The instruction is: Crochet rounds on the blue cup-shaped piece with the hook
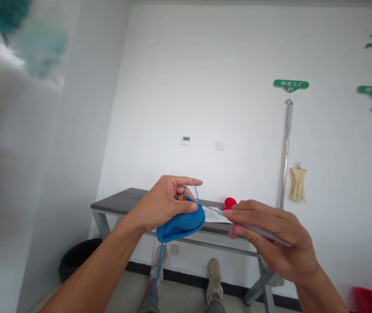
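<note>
In the head view my left hand [166,200] pinches the rim of a blue crocheted piece [182,226], which looks hollow like a small pouch. Its index finger is stretched out with blue yarn [196,191] looped over it. An orange stitch marker [182,197] is clipped at the rim near the thumb. My right hand [270,234] is closed around a grey-handled crochet hook [264,233], whose thin tip points left to the rim beside the working yarn. Whether the tip sits inside a stitch I cannot tell. Loose blue strands hang below the piece.
Behind the hands stands a dark-topped table [121,199] with a printed sheet [217,215] and a red ball of yarn [230,203] on it. A black bin [78,258] is at the lower left, a red bin [371,300] at the lower right. Gloves [298,184] hang on the wall.
</note>
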Motion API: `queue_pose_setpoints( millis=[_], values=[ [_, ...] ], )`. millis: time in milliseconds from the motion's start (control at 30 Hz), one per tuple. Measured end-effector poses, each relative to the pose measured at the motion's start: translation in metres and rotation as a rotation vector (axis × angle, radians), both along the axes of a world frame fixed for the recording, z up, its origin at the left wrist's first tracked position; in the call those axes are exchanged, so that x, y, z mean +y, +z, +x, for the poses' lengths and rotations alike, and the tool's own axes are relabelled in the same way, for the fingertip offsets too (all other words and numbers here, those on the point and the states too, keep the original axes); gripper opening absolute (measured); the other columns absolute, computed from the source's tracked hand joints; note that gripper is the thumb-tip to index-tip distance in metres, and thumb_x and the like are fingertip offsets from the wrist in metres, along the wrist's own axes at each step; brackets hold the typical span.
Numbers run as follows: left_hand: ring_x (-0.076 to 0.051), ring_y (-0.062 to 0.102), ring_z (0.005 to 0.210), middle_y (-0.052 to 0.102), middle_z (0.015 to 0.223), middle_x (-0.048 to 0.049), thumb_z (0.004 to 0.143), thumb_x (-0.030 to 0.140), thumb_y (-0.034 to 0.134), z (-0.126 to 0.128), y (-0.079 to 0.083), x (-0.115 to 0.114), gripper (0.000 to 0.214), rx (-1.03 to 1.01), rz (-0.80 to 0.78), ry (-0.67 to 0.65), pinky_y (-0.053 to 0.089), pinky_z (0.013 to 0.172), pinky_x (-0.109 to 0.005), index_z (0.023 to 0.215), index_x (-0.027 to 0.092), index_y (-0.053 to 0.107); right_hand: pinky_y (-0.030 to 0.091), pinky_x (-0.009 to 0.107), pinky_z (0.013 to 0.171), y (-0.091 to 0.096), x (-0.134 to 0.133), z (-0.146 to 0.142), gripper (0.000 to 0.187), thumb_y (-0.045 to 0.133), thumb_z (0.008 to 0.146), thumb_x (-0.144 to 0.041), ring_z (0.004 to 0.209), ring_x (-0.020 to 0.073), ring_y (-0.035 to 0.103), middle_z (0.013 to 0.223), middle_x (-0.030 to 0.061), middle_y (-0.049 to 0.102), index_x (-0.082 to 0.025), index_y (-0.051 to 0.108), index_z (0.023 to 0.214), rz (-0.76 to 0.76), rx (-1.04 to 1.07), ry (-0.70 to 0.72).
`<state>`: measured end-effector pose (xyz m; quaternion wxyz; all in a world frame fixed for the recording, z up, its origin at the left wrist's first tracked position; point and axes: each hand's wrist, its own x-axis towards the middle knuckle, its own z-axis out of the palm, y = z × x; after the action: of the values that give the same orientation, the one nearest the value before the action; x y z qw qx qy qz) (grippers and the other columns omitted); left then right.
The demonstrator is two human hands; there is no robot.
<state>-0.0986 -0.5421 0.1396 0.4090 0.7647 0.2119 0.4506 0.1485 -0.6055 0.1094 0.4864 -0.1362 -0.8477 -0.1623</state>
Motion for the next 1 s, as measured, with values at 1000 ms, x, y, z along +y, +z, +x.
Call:
queue_pose_setpoints(
  millis=[1000],
  values=[
    [-0.01,0.067,0.062,0.076,0.076,-0.0029,0.065,0.008,0.09,-0.003,-0.002,0.0,0.05,-0.111,-0.195,-0.241,0.052,0.057,-0.016,0.114,0.013,0.079,0.062,0.029,0.073,0.011,-0.012,0.005,0.031,0.067,0.094,-0.008,0.074,0.0166,0.072,0.076,0.003,0.074,-0.023,0.076,0.12,-0.086,0.014,0.034]
  ],
)
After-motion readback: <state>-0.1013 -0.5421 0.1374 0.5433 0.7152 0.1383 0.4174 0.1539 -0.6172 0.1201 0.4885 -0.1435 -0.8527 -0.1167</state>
